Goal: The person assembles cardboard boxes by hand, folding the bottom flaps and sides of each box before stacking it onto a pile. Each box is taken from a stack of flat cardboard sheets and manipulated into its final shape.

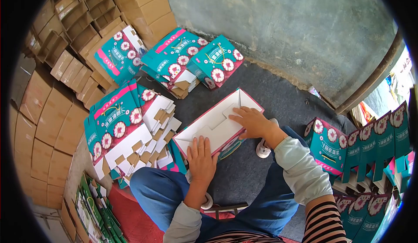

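Between my knees stands a carton point(208, 122) with pink edges, its white inner panels facing up. Those panels have stepped edges that meet along the middle. My left hand point(201, 161) lies over the carton's near left end, fingers stretched out and resting on the white board. On the right part of the carton, my right hand point(252, 123) presses with its fingers spread. A yellowish cord handle point(230, 149) shows along the carton's near side. The carton's bottom is hidden from this angle.
Flat printed cartons point(114, 123) lie stacked at my left. Several more teal cartons point(217, 62) lie ahead. Brown boxes point(54, 121) line the left side. Beyond is a grey wall point(283, 29). At right stand a teal carton point(326, 145) and a row of others point(370, 145).
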Demonstrator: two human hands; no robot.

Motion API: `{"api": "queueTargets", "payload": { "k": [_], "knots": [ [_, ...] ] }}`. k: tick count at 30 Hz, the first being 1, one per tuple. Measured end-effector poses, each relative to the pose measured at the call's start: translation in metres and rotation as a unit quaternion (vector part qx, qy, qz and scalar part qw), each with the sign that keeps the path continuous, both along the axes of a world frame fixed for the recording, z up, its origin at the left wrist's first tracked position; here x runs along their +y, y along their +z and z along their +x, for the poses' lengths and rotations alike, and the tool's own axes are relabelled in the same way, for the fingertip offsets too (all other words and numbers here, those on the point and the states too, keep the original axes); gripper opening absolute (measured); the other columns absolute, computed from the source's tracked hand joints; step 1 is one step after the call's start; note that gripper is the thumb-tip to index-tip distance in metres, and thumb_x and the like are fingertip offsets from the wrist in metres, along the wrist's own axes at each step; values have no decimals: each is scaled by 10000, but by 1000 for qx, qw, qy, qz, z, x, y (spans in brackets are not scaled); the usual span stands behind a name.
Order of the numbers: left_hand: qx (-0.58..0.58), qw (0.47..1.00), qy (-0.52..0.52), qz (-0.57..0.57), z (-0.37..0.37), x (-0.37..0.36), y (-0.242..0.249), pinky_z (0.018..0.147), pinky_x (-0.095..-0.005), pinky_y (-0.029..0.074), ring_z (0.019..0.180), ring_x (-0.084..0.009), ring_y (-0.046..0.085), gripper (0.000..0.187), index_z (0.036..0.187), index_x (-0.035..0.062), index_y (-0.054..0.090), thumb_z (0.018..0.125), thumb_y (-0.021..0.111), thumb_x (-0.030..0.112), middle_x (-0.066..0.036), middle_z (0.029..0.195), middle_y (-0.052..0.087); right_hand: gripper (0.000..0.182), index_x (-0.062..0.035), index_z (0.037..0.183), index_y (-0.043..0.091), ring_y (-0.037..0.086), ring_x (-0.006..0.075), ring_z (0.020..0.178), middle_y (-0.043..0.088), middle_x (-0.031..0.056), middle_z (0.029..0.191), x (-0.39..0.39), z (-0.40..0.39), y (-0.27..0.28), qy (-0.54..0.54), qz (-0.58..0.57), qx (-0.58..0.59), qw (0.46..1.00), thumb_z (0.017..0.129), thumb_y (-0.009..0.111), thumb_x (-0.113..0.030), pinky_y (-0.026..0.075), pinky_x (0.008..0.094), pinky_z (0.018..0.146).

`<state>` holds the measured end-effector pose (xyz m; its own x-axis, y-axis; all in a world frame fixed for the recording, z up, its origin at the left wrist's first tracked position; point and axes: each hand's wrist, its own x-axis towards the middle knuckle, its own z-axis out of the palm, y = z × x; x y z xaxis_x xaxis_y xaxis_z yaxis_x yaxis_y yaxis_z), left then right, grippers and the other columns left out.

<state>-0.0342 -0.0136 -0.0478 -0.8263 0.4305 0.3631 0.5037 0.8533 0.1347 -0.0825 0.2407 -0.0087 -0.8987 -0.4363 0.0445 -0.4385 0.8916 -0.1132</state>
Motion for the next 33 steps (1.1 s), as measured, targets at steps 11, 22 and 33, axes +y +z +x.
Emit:
{"api": "queueTargets", "payload": {
  "k": [11, 22, 33],
  "knots": [
    [-62, 996, -58, 38, -9, -6, -8, 1013, -481, 326, 1176, -350, 474, 476, 1188, -33, 528, 852, 610, 293, -202, 1247, 525, 640, -179, 1250, 562, 469, 294, 1198, 518, 79, 1283, -4, -17, 3, -1, 18, -156, 988, 666, 786, -312, 411, 435, 948],
    [-75, 936, -343, 1, 92, 2, 260, 853, -439, 452, 983, -320, 567, 334, 981, 5, 599, 767, 675, 249, -168, 1039, 589, 626, -67, 1096, 631, 578, 327, 1015, 613, 154, 1047, -1, -2, 7, -25, -103, -40, 994, 727, 665, -571, 454, 427, 856],
    [247, 928, -253, -117, 163, 27, 247, 881, -468, 468, 935, -326, 575, 370, 924, -56, 670, 789, 529, 260, -180, 906, 638, 569, -70, 1197, 576, 567, 330, 1087, 608, 170, 1156, -7, -11, 38, -84, -36, -153, 984, 787, 655, -456, 438, 388, 922]
  ]
}}
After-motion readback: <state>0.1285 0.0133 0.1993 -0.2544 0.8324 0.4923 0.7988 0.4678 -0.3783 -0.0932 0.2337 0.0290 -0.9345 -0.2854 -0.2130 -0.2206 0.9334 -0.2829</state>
